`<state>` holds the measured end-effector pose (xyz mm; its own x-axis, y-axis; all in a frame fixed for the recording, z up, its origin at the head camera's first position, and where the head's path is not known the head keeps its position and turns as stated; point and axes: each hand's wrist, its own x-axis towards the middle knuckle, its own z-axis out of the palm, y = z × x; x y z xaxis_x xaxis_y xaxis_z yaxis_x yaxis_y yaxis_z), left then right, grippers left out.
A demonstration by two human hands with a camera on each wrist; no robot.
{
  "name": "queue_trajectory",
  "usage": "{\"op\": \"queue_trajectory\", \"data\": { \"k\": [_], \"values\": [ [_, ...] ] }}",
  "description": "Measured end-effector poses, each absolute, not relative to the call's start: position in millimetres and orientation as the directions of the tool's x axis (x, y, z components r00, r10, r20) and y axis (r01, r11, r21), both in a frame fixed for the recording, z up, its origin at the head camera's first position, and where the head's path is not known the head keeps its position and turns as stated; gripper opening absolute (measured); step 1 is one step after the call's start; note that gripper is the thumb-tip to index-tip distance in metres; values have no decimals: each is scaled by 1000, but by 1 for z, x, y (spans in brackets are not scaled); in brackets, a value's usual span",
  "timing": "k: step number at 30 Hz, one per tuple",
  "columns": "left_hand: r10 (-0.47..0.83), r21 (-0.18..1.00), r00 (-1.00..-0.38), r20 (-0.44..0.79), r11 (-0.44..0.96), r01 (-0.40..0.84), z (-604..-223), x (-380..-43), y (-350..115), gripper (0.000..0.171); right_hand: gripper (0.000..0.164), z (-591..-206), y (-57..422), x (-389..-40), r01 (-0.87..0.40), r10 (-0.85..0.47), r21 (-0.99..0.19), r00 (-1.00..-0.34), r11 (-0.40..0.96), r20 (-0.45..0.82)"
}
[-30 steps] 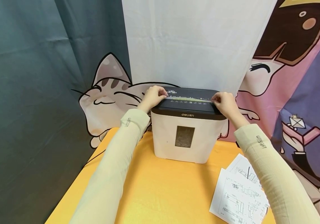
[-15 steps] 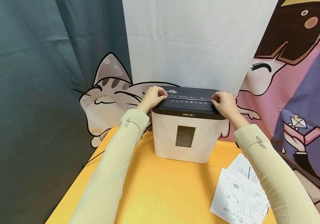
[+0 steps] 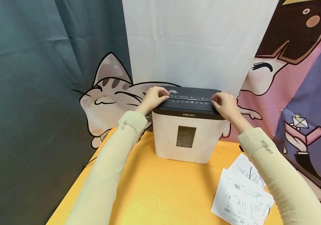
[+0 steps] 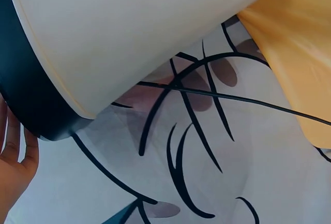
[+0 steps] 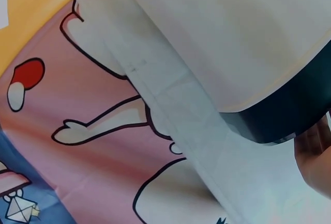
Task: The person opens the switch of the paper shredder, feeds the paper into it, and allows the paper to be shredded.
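A white paper shredder (image 3: 164, 134) with a black top (image 3: 189, 107) and a small dark window stands at the back of the table. My left hand (image 3: 154, 98) rests at the left end of the slot, its fingertips loosely curled near the top's surface. Opposite it, my right hand (image 3: 225, 103) is at the slot's right end in a similar loose bend. No paper shows between the hands. In the left wrist view, part of the left hand (image 4: 18, 169) sits against the black rim; the right wrist view shows the right hand (image 5: 315, 154) at the rim likewise.
Printed sheets (image 3: 240, 197) with line drawings lie at the right of the orange-yellow table (image 3: 166, 190), partly under the right forearm. A black cable (image 4: 248, 100) runs at the left of the shredder. Cartoon-printed cloth (image 3: 107, 103) hangs behind.
A thin pale strip of paper showing along the slot a second ago is gone from sight. Both hands stay at the slot's ends; the forearms shift slightly outward.
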<state>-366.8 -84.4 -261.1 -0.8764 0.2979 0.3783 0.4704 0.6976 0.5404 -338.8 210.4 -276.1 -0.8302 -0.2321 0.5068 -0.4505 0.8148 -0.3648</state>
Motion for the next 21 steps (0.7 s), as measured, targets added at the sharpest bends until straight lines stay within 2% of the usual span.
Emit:
{"op": "queue_trajectory", "data": {
  "k": [13, 21],
  "values": [
    [319, 588, -805, 500, 558, 586, -272, -349, -78, 20, 17, -279, 200, -314, -578, -231, -377, -718, 724, 656],
    [301, 589, -727, 617, 435, 681, -290, -326, -67, 18, 14, -288, 202, -292, -644, -166, -347, -598, 682, 784]
  ]
}}
